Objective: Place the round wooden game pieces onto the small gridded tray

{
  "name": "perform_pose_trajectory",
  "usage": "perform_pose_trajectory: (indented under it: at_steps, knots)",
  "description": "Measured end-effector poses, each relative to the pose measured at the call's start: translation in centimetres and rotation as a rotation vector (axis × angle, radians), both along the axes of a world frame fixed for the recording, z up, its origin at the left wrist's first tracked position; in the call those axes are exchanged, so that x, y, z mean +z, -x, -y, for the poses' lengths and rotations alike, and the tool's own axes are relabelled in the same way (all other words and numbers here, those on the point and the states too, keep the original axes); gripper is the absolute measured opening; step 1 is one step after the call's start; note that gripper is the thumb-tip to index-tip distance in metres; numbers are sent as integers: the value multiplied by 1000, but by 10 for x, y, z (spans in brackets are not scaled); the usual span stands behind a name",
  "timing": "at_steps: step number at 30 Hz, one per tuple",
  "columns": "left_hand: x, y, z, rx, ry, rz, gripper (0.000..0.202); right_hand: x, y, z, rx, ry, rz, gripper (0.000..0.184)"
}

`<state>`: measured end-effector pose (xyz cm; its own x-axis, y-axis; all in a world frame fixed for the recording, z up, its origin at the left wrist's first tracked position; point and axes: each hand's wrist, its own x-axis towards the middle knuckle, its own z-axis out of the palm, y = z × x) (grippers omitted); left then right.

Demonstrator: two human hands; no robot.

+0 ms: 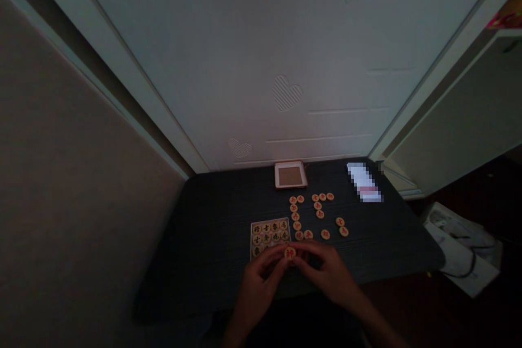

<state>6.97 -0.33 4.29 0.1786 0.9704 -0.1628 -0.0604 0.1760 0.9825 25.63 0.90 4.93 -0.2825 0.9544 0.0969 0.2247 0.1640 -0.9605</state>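
A round piece (pixel 290 253) with a red character is held between the fingertips of the left hand (pixel 259 277) and the right hand (pixel 329 272). Both hands are closed in on it, thumbs at the near side; whether anything else is enclosed beneath it cannot be told. The piece's marked face is turned up toward the camera. No long axis is offered, the outline being circular.

Key relation noted: the shallow tray (pixel 250 242) lies just beyond the grip and to its left, its near part screened by the left hand, which is the nearer of the two. Contact between hand and tray cannot be confirmed. The tray's long axis is not determined, its near edge being hidden. Black-marked pieces (pixel 267 227) are set in it in rows, faces up.

Beyond the grip and to its right, loose red-marked pieces (pixel 295 217) are laid out on the dark table (pixel 212 239), some edge to edge in broken lines, one on its own; the right hand is nearer to these. Farther off, almost straight ahead of the grip, a framed lid-like box part (pixel 291 176) is seen.
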Motion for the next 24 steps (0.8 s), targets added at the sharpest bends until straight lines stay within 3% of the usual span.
perform_pose_trajectory:
  at_steps: [14, 24]
  knots:
    - [5, 2, 1, -2, -19, -58, 26, -2, 1, 5, -31, 5, 6, 27]
    - [7, -2, -3, 87, -47, -155, 19, -7, 6, 7, -36, -39, 8, 20]
